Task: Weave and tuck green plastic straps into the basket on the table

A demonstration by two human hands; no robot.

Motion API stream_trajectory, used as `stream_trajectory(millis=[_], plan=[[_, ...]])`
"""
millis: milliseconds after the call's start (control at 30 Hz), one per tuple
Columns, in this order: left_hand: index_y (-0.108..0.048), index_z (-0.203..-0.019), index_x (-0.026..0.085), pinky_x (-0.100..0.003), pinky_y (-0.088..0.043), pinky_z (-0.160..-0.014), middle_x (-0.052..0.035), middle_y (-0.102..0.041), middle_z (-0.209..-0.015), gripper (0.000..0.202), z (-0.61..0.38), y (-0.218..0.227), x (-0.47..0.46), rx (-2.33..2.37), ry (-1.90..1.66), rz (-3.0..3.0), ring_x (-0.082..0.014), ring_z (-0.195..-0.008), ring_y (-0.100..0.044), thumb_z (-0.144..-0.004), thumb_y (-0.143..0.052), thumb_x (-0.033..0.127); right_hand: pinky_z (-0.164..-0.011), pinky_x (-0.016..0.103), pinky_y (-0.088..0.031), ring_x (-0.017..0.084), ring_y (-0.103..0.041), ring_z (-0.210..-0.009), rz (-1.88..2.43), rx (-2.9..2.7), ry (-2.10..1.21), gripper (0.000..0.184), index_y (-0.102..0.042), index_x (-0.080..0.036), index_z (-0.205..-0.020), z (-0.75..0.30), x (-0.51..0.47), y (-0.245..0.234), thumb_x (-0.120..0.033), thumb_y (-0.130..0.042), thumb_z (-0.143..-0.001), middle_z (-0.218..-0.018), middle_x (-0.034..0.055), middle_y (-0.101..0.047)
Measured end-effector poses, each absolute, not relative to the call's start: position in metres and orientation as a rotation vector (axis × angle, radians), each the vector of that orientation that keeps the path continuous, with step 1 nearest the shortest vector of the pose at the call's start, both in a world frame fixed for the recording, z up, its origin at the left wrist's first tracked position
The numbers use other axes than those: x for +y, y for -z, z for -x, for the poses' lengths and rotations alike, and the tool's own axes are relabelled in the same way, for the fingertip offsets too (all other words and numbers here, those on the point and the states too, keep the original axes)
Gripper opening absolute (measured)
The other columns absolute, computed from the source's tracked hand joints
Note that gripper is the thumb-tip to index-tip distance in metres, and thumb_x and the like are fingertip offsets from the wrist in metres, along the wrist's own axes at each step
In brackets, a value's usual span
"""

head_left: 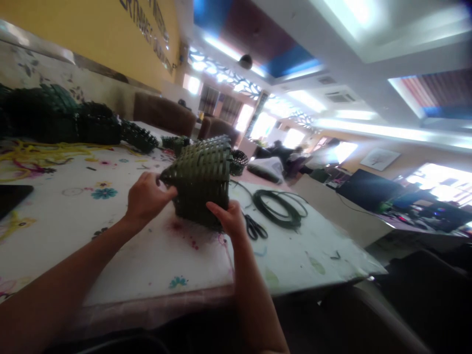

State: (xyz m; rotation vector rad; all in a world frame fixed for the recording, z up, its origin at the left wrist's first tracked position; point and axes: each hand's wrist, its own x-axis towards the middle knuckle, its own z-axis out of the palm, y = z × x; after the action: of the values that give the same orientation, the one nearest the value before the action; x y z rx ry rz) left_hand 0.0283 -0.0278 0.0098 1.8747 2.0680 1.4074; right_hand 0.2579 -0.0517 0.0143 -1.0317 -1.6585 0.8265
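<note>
Your left hand (147, 196) pinches the near left corner of the green woven basket (201, 179). That grip is narrow, with your fingers closed on the weave. Your right hand (230, 216) presses on the near bottom edge of the basket, thumb on top, and holds it there. The basket sits in the middle of the counter (155, 260), on a cloth with flowers on it.

At 3 o'clock from your right hand, just beside it, lie black scissors (255, 228). A little past them is a coil of green cord (282, 206). At 10 o'clock from the basket a row of dark woven pieces (73, 123) lies along the wall. A small dark basket (239, 161) sits just behind the one you hold.

The basket rests tipped on one side, so it may roll if one hand lets go. Your wrist is close to the scissors and may bump them. Pulling hard on the corner could bend the strips.
</note>
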Motion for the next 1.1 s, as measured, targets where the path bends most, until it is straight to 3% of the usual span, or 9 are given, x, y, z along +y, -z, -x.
stream_trajectory(millis=[300, 500, 633, 700, 800, 900, 1100], plan=[[-0.051, -0.084, 0.022, -0.039, -0.045, -0.076, -0.0072, -0.059, -0.087, 0.026, -0.030, -0.007, -0.028, 2.070, -1.385, -1.865, -0.0257, -0.084, -0.058, -0.075, -0.058, 0.045, -0.047, 0.024, -0.020, 0.006, -0.027, -0.050, 0.995, -1.679, -0.834, 0.055, -0.035, -0.021, -0.048, -0.257, -0.053, -0.015, -0.051, -0.073, -0.073, -0.050, -0.0055, -0.031], [-0.054, -0.094, 0.020, -0.037, -0.047, -0.079, -0.0078, -0.060, -0.093, 0.042, -0.006, -0.004, -0.019, 1.661, -1.424, -2.047, -0.0233, -0.083, -0.058, -0.078, -0.058, 0.059, -0.053, 0.025, -0.042, 0.011, -0.048, -0.055, 0.944, -1.506, -1.020, 0.038, -0.066, -0.017, -0.064, -0.279, -0.032, -0.019, -0.051, -0.083, -0.064, -0.058, -0.0023, -0.055], [-0.057, -0.094, 0.021, -0.035, -0.048, -0.087, -0.0069, -0.062, -0.093, 0.030, 0.008, -0.018, -0.016, 1.335, -1.400, -2.278, -0.0216, -0.087, -0.059, -0.085, -0.054, 0.050, -0.061, 0.029, -0.053, 0.016, -0.062, -0.063, 0.858, -1.425, -1.143, 0.041, -0.074, -0.017, -0.077, -0.309, -0.011, -0.045, -0.046, -0.091, -0.054, -0.070, 0.0012, -0.070], [-0.058, -0.091, 0.022, -0.035, -0.048, -0.095, -0.0069, -0.062, -0.096, 0.031, 0.008, -0.029, -0.014, 1.274, -1.447, -2.344, -0.0220, -0.092, -0.059, -0.086, -0.056, 0.053, -0.064, 0.030, -0.055, 0.018, -0.066, -0.066, 0.803, -1.425, -1.180, 0.044, -0.074, -0.017, -0.082, -0.322, -0.003, -0.059, -0.046, -0.091, -0.053, -0.076, 0.0026, -0.073], [-0.063, -0.106, 0.023, -0.038, -0.042, -0.112, -0.0107, -0.064, -0.121, 0.052, 0.004, -0.051, -0.005, 1.152, -1.553, -2.420, -0.0256, -0.119, -0.057, -0.078, -0.066, 0.066, -0.063, 0.031, -0.056, 0.020, -0.067, -0.066, 0.796, -1.452, -1.186, 0.045, -0.073, -0.017, -0.084, -0.336, 0.006, -0.074, -0.046, -0.091, -0.054, -0.076, 0.0034, -0.074], [-0.059, -0.133, 0.022, -0.041, -0.029, -0.124, -0.0119, -0.052, -0.153, 0.081, -0.001, -0.073, 0.007, 0.946, -1.436, -2.545, -0.0268, -0.143, -0.045, -0.073, -0.068, 0.076, -0.060, 0.030, -0.055, 0.018, -0.066, -0.063, 0.805, -1.423, -1.188, 0.042, -0.071, -0.018, -0.085, -0.344, 0.011, -0.083, -0.045, -0.089, -0.058, -0.074, 0.0017, -0.073], [-0.064, -0.133, 0.019, -0.045, -0.032, -0.123, -0.0125, -0.061, -0.146, 0.089, -0.021, -0.093, 0.014, 0.805, -1.239, -2.594, -0.0282, -0.137, -0.054, -0.072, -0.063, 0.084, -0.063, 0.028, -0.057, 0.017, -0.067, -0.064, 0.784, -1.297, -1.250, 0.037, -0.067, -0.019, -0.084, -0.355, 0.022, -0.077, -0.040, -0.088, -0.061, -0.071, -0.0019, -0.072]])
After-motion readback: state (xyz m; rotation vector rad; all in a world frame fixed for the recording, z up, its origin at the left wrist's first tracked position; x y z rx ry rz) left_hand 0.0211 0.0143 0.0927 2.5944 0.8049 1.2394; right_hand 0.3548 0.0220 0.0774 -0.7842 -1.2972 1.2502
